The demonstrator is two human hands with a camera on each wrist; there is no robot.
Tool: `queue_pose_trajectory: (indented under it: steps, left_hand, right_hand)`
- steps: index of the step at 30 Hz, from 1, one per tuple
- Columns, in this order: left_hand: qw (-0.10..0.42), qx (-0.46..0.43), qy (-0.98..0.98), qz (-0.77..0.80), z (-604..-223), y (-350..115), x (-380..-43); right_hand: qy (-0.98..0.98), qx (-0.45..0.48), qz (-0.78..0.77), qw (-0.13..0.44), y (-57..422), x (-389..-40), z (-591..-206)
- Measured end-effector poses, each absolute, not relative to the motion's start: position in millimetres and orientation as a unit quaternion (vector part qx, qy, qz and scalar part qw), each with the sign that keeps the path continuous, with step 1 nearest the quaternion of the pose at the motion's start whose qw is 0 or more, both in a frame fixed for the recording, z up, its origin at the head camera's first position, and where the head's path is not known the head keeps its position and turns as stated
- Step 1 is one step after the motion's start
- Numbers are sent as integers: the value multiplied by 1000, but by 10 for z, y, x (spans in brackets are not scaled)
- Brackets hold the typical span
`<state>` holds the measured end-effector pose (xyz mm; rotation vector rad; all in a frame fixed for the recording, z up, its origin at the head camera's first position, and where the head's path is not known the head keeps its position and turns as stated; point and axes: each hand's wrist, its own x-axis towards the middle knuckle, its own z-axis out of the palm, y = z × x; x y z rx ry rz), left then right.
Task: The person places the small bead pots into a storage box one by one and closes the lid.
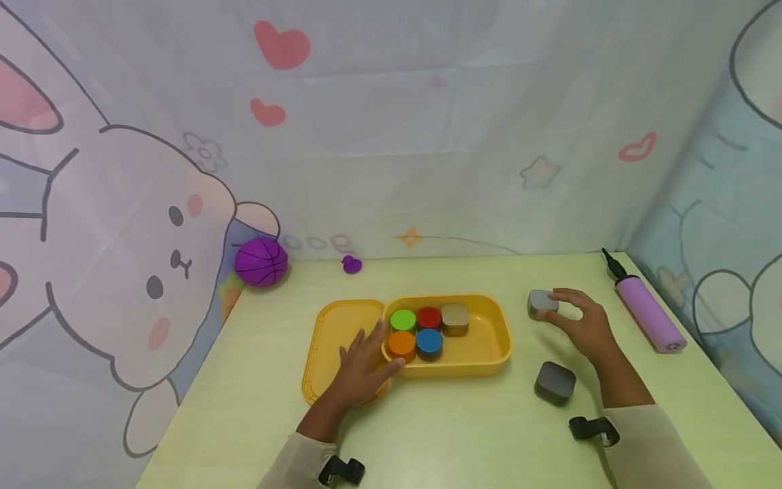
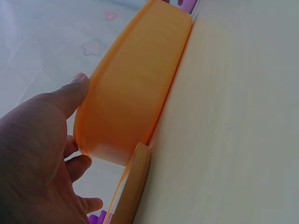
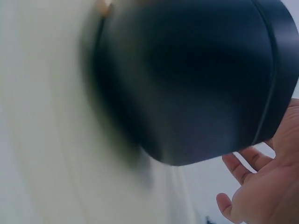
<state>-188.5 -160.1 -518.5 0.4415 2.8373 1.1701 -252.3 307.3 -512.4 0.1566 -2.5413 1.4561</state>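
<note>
You pinch the light grey block [image 1: 537,304] between the thumb and fingers of your right hand [image 1: 585,326]; it sits past the right end of the yellow box [image 1: 464,370], toward the table's right edge. Your left hand [image 1: 360,373] lies spread at the box's left end, its thumb on the rim, fingers not curled round anything. In the box, toward its left end, you have a green block [image 1: 403,320], a red block [image 1: 429,318], an orange block [image 1: 401,345], a blue block [image 1: 430,344] and a tan block [image 1: 455,318]. The yellow lid [image 1: 326,326] lies just beside that end, partly under your left hand. A dark grey block [image 1: 555,382] stands on the table [image 1: 452,435], nearer you than the light one. The purple pump [image 1: 650,312] lies along the right edge; near the far edge are a purple duck [image 1: 351,265] and, at the far left corner, a purple ball [image 1: 261,262].
</note>
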Motion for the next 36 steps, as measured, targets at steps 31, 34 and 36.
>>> queue_pose_trajectory:
  steps: [31,34,36]
  left_hand:
    - [26,139,914,381,-5210,-1609,-1901]
    - [26,139,913,383,-5205,-1600,-1903]
    - [26,140,913,383,-5204,-1596,-1903]
  right_hand:
    - [-872,46,486,26,3246,-2711,-5436]
    - [-876,54,479,32,3260,-2715,-5436]
    - [-878,61,474,40,3273,-2717,-5445]
